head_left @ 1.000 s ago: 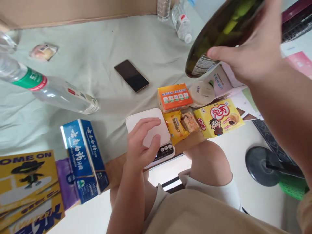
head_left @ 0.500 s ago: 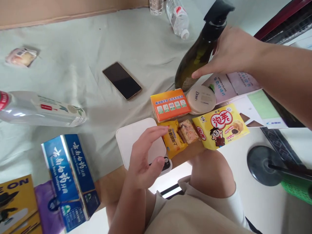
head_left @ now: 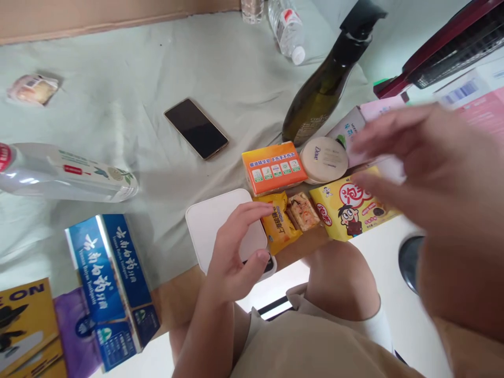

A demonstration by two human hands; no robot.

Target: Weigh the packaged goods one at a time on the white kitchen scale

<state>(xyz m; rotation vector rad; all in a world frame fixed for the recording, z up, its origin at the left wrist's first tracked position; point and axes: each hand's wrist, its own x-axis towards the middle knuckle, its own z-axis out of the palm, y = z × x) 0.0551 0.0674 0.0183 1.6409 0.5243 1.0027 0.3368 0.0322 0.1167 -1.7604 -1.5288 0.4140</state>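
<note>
- right hand (head_left: 421,173) has come away from the dark green pump bottle (head_left: 321,92) since the earlier frame and is now a blur in front of the yellow box (head_left: 340,210), its thumb and fingers apart and bare.
- the pump bottle stands on its own on the pale green cloth (head_left: 129,79), just behind the orange box (head_left: 273,168) and the round cream jar (head_left: 325,160), as it did half a second ago.
- left hand (head_left: 238,252) is over the white scale (head_left: 210,218), thumb and fingers apart and holding nothing; its longest fingertips overlap the yellow packet (head_left: 277,226), though i cannot tell if they touch it.
- between the yellow packet and the yellow box lies a wrapped snack (head_left: 303,211).
- farther back, the phone (head_left: 197,128) lies flat on the cloth, well apart from both hands.
</note>
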